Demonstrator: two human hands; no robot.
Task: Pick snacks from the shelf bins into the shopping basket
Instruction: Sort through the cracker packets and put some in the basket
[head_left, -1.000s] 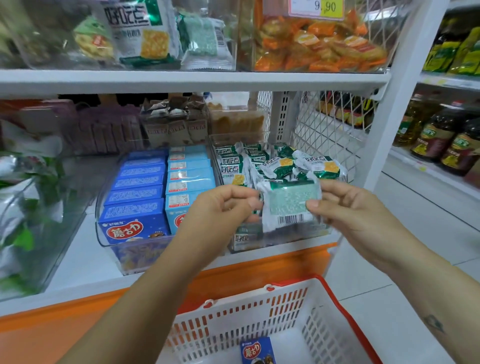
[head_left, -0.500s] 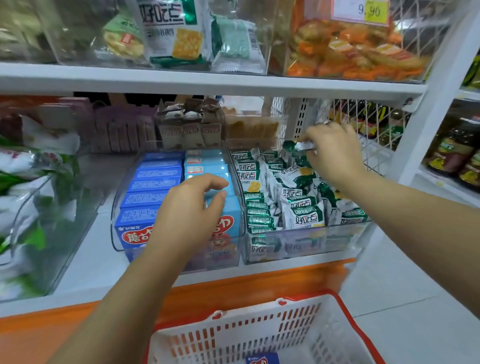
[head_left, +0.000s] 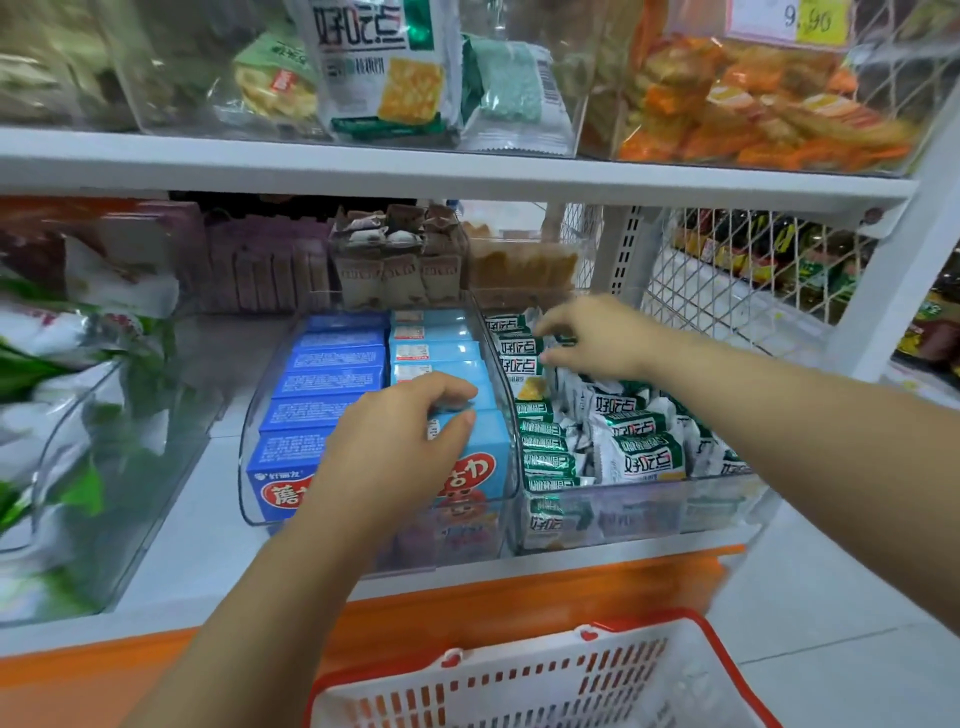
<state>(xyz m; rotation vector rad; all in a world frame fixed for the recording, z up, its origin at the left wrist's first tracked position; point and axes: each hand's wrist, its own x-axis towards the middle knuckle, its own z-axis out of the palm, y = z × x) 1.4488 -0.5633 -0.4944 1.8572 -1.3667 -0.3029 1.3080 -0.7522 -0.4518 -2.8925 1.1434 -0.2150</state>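
Observation:
On the middle shelf stands a clear bin (head_left: 249, 467) with dark blue boxes (head_left: 306, 415) on its left and light blue boxes (head_left: 441, 353) on its right. My left hand (head_left: 400, 441) grips the top of the front light blue box (head_left: 488, 457), fingers behind it and thumb on its front. The clear bin (head_left: 649, 514) beside it holds several green-and-white cracker packets (head_left: 639, 457). My right hand (head_left: 597, 338) hovers over the packets at the back of that bin, fingers loosely curled and holding nothing. The white shopping basket (head_left: 519, 680) with a red rim sits below.
A bin of green-and-white bags (head_left: 62, 415) fills the shelf's left side. Brown and purple snack packs (head_left: 395, 260) stand behind the bins. The upper shelf (head_left: 467, 171) carries cracker bags and orange packets. A wire mesh panel (head_left: 727, 291) closes the right end; tiled floor lies beyond.
Both hands held a green-and-white packet a second ago. The right hand put it at the bin's back, then slid left. The left hand moved onto the front light blue box and closed on it.

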